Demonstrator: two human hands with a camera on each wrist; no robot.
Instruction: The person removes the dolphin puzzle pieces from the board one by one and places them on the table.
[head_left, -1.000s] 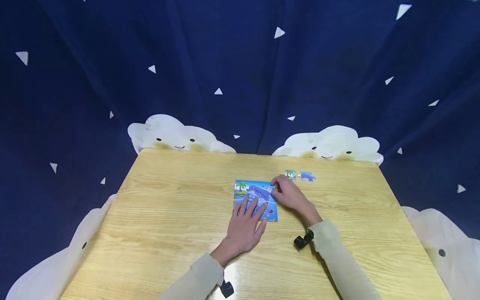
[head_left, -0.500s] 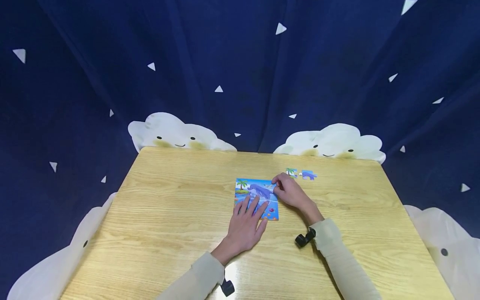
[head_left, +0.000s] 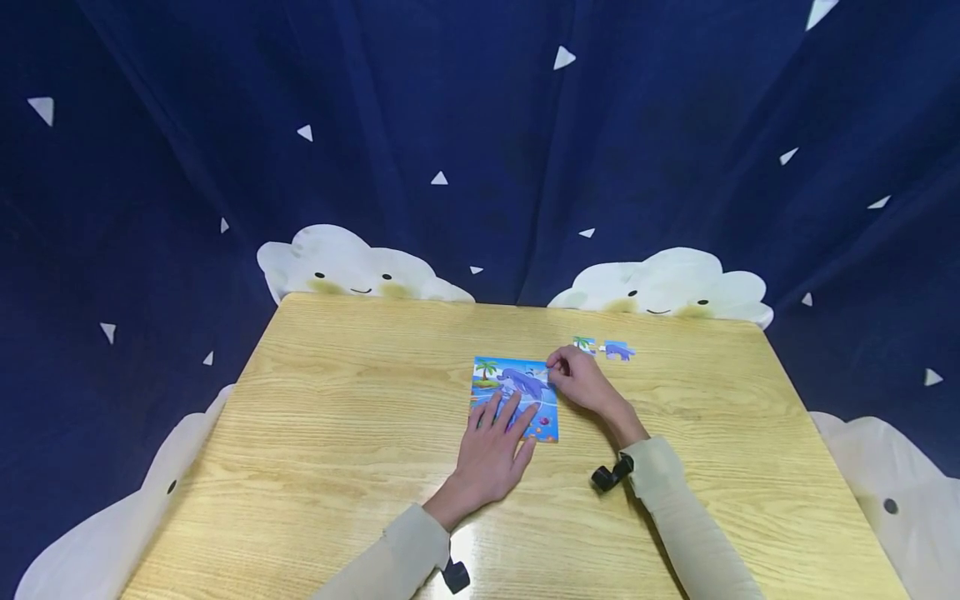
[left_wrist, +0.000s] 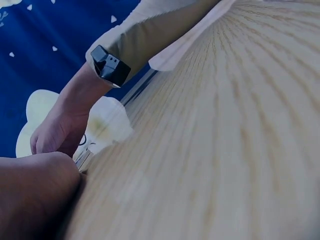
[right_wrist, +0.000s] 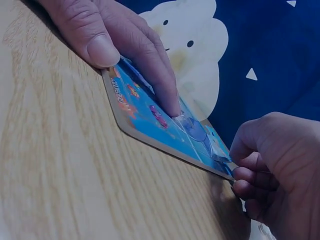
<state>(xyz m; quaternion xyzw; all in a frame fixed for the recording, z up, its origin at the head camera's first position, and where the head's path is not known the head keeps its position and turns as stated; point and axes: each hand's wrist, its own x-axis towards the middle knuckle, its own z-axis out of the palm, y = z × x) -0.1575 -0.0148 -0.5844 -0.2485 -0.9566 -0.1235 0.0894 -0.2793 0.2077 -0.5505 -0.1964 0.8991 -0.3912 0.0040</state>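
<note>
A blue jigsaw puzzle (head_left: pixel 551 417) with a dolphin and palm tree lies on the table. My left hand (head_left: pixel 487 458) rests on its lower part, fingers straight and spread; in the right wrist view the left thumb lies along its near edge. At the upper right corner my right hand (head_left: pixel 579 379) pinches a puzzle piece (right_wrist: pixel 220 154) between thumb and curled fingers. That piece stands slightly tilted at the puzzle's edge, partly hidden by the fingers. In the left wrist view the puzzle is hidden behind the left hand (left_wrist: pixel 35 187).
Behind the right hand lie two loose puzzle pieces, one with a palm tree (head_left: pixel 582 343) and one with a purple dolphin part (head_left: pixel 618 351). The wooden table (head_left: pixel 337 417) reaches back to a dark blue curtain (head_left: pixel 480 100) with white clouds.
The head view has shifted slightly. By the right fingertips, the outline of the corner piece shows more plainly now. My left hand stays in place on the puzzle.
</note>
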